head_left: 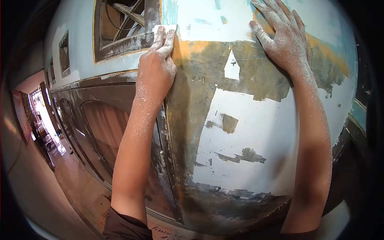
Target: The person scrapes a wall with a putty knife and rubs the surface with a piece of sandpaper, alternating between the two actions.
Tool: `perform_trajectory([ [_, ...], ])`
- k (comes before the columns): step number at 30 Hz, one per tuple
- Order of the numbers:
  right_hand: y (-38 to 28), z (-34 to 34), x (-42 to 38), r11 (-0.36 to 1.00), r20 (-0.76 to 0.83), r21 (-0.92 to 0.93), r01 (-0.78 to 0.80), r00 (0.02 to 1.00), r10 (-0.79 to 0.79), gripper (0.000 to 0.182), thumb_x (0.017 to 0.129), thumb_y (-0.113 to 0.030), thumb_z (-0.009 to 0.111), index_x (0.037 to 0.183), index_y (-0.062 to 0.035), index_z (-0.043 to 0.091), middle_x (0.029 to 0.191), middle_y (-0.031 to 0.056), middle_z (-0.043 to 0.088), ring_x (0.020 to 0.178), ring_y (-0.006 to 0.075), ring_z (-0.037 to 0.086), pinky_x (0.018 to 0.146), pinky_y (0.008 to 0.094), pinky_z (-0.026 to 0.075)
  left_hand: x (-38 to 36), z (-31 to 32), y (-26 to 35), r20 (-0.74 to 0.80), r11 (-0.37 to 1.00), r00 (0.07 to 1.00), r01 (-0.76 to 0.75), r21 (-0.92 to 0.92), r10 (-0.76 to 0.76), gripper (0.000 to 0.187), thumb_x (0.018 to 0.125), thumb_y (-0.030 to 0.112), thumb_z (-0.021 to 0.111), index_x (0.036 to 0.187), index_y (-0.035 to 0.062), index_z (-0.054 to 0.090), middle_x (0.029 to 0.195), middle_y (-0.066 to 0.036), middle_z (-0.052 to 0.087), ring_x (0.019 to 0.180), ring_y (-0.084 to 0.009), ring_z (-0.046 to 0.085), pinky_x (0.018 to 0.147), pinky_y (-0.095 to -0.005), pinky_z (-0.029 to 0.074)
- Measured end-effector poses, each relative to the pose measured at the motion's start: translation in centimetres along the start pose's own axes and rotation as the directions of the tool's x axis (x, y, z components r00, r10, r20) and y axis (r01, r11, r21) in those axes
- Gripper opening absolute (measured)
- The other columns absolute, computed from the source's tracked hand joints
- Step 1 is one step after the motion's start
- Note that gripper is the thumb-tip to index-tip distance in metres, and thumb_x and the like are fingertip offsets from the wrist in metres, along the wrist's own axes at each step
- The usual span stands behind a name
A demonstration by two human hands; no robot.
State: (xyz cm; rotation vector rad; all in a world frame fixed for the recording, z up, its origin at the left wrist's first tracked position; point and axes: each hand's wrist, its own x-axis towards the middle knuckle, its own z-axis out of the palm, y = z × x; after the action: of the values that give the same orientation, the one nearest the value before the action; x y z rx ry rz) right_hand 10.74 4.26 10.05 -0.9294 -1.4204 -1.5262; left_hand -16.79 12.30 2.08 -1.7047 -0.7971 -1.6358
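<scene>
My left hand (158, 66) presses a small white pad (165, 28), which looks like folded sandpaper, against the corner edge of a large painted panel (248, 120). Its index and middle fingers lie over the pad, and the rest are curled. At the upper right, my right hand (282, 38) rests on the panel with its fingers spread and nothing in it. White dust coats both hands and forearms. The panel carries white filler patches, bare brown-grey areas, an orange band and pale blue paint along the top.
Left of the corner is a frame opening (124, 24) with crossed wooden slats inside. Below it stand dark brown arched panels (108, 124). A tiled floor (74, 176) runs along the left towards a bright doorway (42, 108). Printed cardboard (168, 232) lies at the bottom.
</scene>
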Motion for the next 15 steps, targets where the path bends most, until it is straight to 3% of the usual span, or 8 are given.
perform_trajectory([
  [2, 0.3, -0.1, 0.0, 1.000, 0.027, -0.003, -0.006, 1.000, 0.006, 0.054, 0.090, -0.030, 0.064, 0.139, -0.0093, 0.061, 0.156, 0.0133, 0.050, 0.149, 0.0360, 0.038, 0.123, 0.0551, 0.023, -0.2, -0.1, -0.2, -0.008, 0.998, 0.998, -0.058, 0.022, 0.058, 0.053, 0.089, -0.004, 0.052, 0.140, 0.0037, 0.061, 0.147, -0.026, 0.051, 0.121, -0.0462, 0.060, 0.103, -0.0473, 0.051],
  [3, 0.2, -0.3, 0.1, 1.000, 0.044, -0.003, -0.002, 0.999, 0.002, 0.054, 0.091, -0.031, 0.064, 0.140, -0.0092, 0.060, 0.157, 0.0131, 0.049, 0.150, 0.0355, 0.036, 0.124, 0.0551, 0.022, -0.3, -0.2, 0.0, 0.017, 1.000, 1.000, 0.009, 0.000, -0.009, 0.053, 0.090, -0.003, 0.051, 0.141, 0.0065, 0.062, 0.150, -0.020, 0.051, 0.131, -0.0399, 0.056, 0.107, -0.0420, 0.049],
  [4, 0.2, -0.3, 0.2, 1.000, 0.042, -0.003, 0.000, 0.999, 0.000, 0.054, 0.091, -0.031, 0.064, 0.140, -0.0092, 0.060, 0.157, 0.0131, 0.049, 0.150, 0.0355, 0.036, 0.124, 0.0551, 0.022, -0.1, -0.3, 0.2, 0.015, 1.000, 1.000, 0.009, 0.001, -0.009, 0.053, 0.090, -0.003, 0.051, 0.141, 0.0065, 0.062, 0.150, -0.020, 0.051, 0.131, -0.0399, 0.056, 0.107, -0.0420, 0.049],
  [12, -2.1, -2.0, 0.1, 0.997, 0.089, -0.004, -0.073, 0.993, 0.073, 0.056, 0.091, -0.031, 0.062, 0.141, -0.0071, 0.059, 0.158, 0.0124, 0.047, 0.152, 0.0334, 0.033, 0.127, 0.0529, 0.018, 0.1, -0.7, 0.0, 0.034, 1.000, 0.999, -0.015, -0.014, 0.016, 0.057, 0.086, -0.003, 0.050, 0.142, 0.0071, 0.060, 0.149, -0.025, 0.050, 0.126, -0.0467, 0.056, 0.104, -0.0452, 0.049],
  [13, 0.5, 0.3, 0.0, 1.000, 0.022, -0.009, 0.003, 1.000, -0.002, 0.055, 0.091, -0.031, 0.062, 0.141, -0.0079, 0.060, 0.158, 0.0125, 0.048, 0.152, 0.0337, 0.034, 0.127, 0.0530, 0.019, 0.2, -0.6, 0.1, 0.038, 1.000, 0.999, -0.005, -0.013, 0.005, 0.056, 0.087, -0.003, 0.050, 0.141, 0.0068, 0.061, 0.149, -0.026, 0.050, 0.126, -0.0466, 0.055, 0.105, -0.0454, 0.048],
  [15, -1.6, -1.5, 0.0, 0.997, 0.055, -0.011, -0.072, 0.996, 0.073, 0.055, 0.091, -0.031, 0.062, 0.141, -0.0081, 0.060, 0.158, 0.0126, 0.047, 0.152, 0.0339, 0.034, 0.127, 0.0528, 0.019, 0.6, -0.7, 0.1, 0.048, 1.000, 0.999, 0.005, -0.028, -0.003, 0.055, 0.087, -0.003, 0.050, 0.140, 0.0054, 0.061, 0.148, -0.026, 0.051, 0.128, -0.0467, 0.054, 0.106, -0.0460, 0.048],
])
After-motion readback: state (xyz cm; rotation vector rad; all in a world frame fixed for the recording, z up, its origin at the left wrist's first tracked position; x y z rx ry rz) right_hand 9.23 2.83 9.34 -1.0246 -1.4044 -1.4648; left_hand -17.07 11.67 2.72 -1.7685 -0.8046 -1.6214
